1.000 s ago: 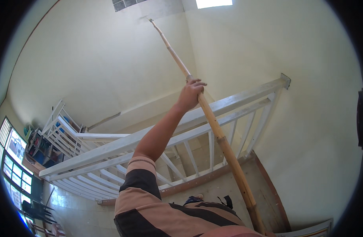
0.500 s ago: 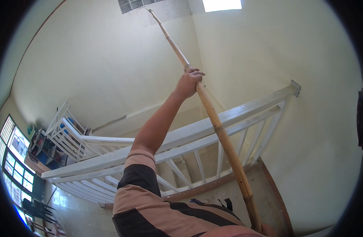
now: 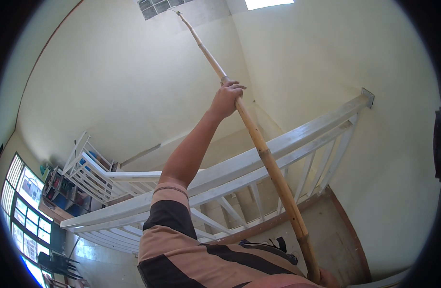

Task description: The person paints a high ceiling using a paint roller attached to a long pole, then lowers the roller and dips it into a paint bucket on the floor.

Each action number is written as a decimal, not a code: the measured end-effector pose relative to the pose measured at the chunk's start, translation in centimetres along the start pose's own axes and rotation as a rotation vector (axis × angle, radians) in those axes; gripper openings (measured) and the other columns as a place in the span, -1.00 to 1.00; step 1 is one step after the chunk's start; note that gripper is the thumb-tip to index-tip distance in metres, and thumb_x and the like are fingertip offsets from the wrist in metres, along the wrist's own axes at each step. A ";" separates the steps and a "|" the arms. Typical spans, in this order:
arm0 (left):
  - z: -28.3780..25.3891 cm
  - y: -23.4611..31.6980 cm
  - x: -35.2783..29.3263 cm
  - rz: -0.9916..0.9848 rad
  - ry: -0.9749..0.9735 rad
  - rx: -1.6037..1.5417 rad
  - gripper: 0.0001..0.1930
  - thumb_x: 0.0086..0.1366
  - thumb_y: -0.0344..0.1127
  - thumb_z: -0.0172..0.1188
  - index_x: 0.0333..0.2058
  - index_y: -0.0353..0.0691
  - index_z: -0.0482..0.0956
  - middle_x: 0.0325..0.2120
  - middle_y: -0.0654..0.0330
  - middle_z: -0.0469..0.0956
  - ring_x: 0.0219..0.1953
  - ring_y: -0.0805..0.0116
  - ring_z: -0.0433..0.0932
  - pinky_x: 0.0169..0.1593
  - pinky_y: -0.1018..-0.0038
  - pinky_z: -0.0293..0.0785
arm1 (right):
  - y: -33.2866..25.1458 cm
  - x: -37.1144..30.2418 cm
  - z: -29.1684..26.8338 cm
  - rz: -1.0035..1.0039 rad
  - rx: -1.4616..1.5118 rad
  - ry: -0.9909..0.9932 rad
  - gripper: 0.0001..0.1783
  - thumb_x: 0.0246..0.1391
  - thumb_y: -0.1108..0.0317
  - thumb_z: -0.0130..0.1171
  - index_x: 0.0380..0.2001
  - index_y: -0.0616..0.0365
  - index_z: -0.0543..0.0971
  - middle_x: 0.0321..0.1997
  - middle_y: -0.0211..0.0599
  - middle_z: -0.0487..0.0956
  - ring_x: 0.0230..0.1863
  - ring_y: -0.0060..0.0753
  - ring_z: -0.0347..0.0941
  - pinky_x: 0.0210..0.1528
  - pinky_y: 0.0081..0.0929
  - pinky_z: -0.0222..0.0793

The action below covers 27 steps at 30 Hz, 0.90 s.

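A long bamboo pole (image 3: pixel 276 177) slants from the lower right up toward the far wall, over the white railing. My left arm is stretched out and my left hand (image 3: pixel 226 99) grips the pole at about its upper third, by a joint where a thinner length begins. Low in the view, my right hand (image 3: pixel 329 278) is wrapped round the thick lower end, partly cut off by the picture's edge. The thin tip of the pole, with a small wire-like bit on it, is beside a block of glass or grid panes (image 3: pixel 159 6) high on the wall.
A white railing (image 3: pixel 230 172) crosses in front of me, with stairs (image 3: pixel 239 207) below it. Another white railing (image 3: pixel 96 169) and a cluttered shelf (image 3: pixel 67 189) stand at left, near barred windows (image 3: pixel 28 211). Pale walls rise ahead and at right; a bright opening (image 3: pixel 268 4) is high up.
The view has shifted slightly, so the railing and windows appear farther right. The pole's tip and my left hand sit a little farther left in the picture; both hands keep their grip.
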<state>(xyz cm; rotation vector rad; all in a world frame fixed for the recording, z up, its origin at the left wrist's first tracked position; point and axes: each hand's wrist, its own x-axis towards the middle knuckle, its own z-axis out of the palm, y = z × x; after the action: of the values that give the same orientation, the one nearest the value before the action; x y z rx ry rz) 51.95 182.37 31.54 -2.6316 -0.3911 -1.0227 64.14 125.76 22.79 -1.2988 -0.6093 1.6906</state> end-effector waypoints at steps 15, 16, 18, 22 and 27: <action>2.2 3.1 -4.9 -0.063 -0.046 -0.054 -0.86 -0.09 -0.61 0.20 -0.55 -0.27 0.44 -0.21 0.21 0.62 0.01 0.10 0.49 0.01 0.26 0.48 | -1.1 -4.5 3.4 0.204 -0.366 0.159 -0.76 0.19 0.12 -0.01 -0.27 0.06 0.37 -0.44 -0.41 0.30 -0.38 -0.44 0.20 -0.32 -0.47 0.19; 2.5 3.9 -5.6 -0.055 -0.017 -0.059 -0.86 -0.09 -0.61 0.20 -0.55 -0.27 0.44 -0.21 0.21 0.62 0.01 0.10 0.49 0.01 0.26 0.48 | -1.2 -5.1 3.2 0.213 -0.372 0.155 -0.76 0.19 0.12 -0.01 -0.27 0.06 0.37 -0.44 -0.41 0.30 -0.38 -0.44 0.20 -0.32 -0.47 0.19; 3.3 5.0 -5.8 -0.081 -0.052 -0.086 -0.86 -0.09 -0.60 0.20 -0.56 -0.26 0.42 -0.20 0.21 0.62 0.00 0.10 0.49 0.01 0.26 0.48 | -1.3 -5.8 2.9 0.356 -0.501 0.207 -0.78 0.18 0.14 0.00 -0.29 0.05 0.35 -0.45 -0.43 0.29 -0.39 -0.44 0.18 -0.32 -0.47 0.18; 4.3 7.0 -6.8 -0.093 -0.100 -0.084 -0.91 -0.05 -0.56 0.19 -0.54 -0.24 0.48 -0.20 0.18 0.61 0.00 0.10 0.48 0.04 0.29 0.45 | -1.0 -7.0 2.5 0.390 -0.483 0.227 -0.79 0.17 0.16 0.01 -0.31 0.05 0.34 -0.45 -0.44 0.27 -0.40 -0.44 0.17 -0.33 -0.47 0.17; 3.8 7.9 -8.0 -0.090 -0.116 -0.063 -0.90 -0.07 -0.56 0.20 -0.53 -0.24 0.50 -0.20 0.18 0.61 0.00 0.11 0.49 0.05 0.30 0.44 | 0.8 -8.3 1.4 0.367 -0.512 0.171 -0.73 0.17 0.13 0.03 -0.25 0.10 0.37 -0.40 -0.39 0.33 -0.36 -0.40 0.22 -0.29 -0.43 0.21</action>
<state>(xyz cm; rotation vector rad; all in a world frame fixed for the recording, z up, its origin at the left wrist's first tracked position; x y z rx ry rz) 51.32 175.33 22.04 -2.7604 -0.5153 -0.9255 62.97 118.35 26.73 -1.9993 -0.7669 1.7466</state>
